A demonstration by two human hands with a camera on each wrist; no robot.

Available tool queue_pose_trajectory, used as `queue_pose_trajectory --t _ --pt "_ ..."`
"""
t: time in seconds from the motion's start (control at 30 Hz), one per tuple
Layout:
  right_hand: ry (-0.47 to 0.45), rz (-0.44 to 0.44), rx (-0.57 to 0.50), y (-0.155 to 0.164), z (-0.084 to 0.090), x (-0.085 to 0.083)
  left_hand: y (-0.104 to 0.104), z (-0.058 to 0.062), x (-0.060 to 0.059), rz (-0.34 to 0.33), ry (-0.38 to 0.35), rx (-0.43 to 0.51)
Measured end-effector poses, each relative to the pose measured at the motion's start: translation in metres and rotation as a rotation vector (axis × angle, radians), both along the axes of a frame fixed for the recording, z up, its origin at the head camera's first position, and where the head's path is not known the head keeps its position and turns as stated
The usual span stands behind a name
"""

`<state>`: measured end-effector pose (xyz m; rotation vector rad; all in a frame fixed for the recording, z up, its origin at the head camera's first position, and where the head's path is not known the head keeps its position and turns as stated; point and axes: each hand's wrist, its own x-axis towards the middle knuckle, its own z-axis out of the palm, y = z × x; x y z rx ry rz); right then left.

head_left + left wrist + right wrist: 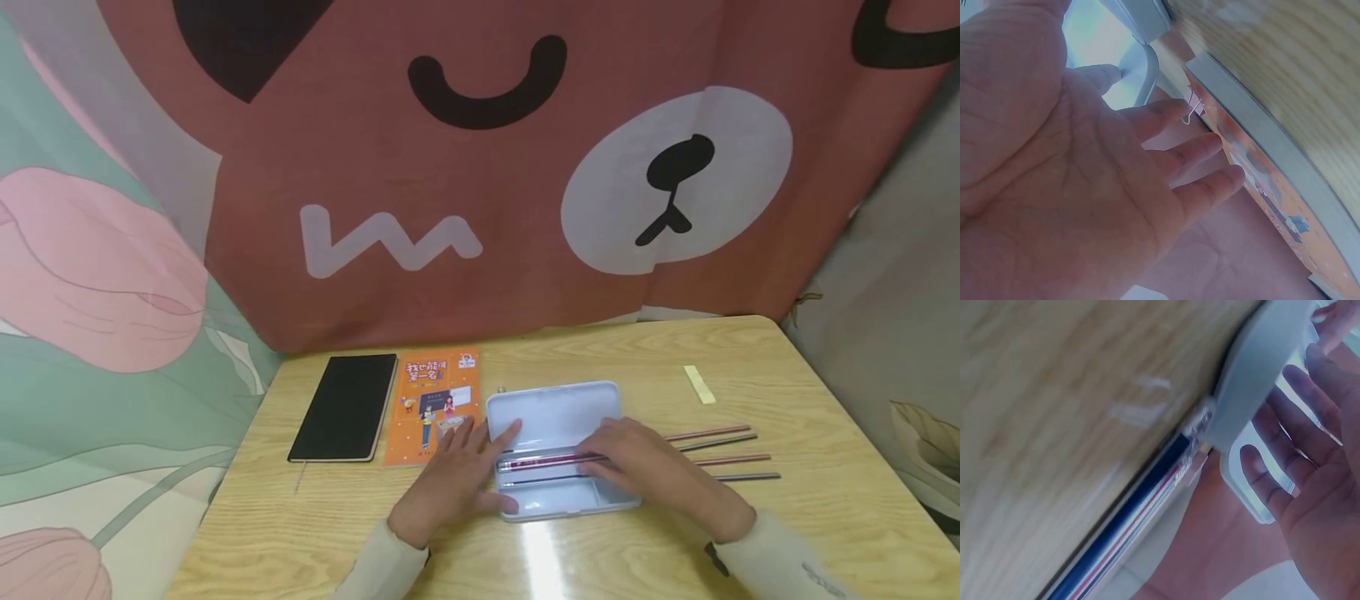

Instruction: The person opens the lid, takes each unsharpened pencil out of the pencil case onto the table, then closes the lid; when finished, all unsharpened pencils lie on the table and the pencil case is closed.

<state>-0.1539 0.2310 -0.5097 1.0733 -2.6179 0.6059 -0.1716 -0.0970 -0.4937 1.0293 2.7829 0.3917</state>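
A pale pencil case [558,410] lies unfolded on the table, its lid tipped back. My left hand [450,483] rests on its left end with fingers spread, the thumb at the near corner. Over the case's right half, my right hand [648,462] pinches a dark red pencil [540,461] between thumb and fingers; the fingertips are partly hidden. Another dark pencil [536,480] lies in the tray. Several pencils [723,460] lie on the table right of the case, partly behind the right hand; the right wrist view shows striped pencils [1132,519] beside the case.
An orange book [405,437] sits left of the case, partly under the left fingertips. Farther left is a black notebook [345,408] with a ribbon. A pale yellow strip [699,384] lies at the back right. A small clip [1194,111] appears behind the case. A printed cloth [487,175] hangs behind.
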Motion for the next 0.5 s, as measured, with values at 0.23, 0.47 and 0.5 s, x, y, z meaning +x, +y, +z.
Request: queue_pose_trajectory --t 0.23,0.47,0.5 --pt "0.047 0.016 0.043 -0.0076 -0.0066 0.0013 0.0011 -0.0011 0.0005 -0.002 0.016 -0.014" --pt "-0.013 0.009 0.081 -0.0094 -0.0044 0.0053 0.0014 -0.0004 0.0006 0.004 0.011 -0.019" --pt "-0.025 0.012 0.083 -0.0098 -0.0039 0.0053 0.0014 0.0001 0.0008 0.005 0.008 -0.02"
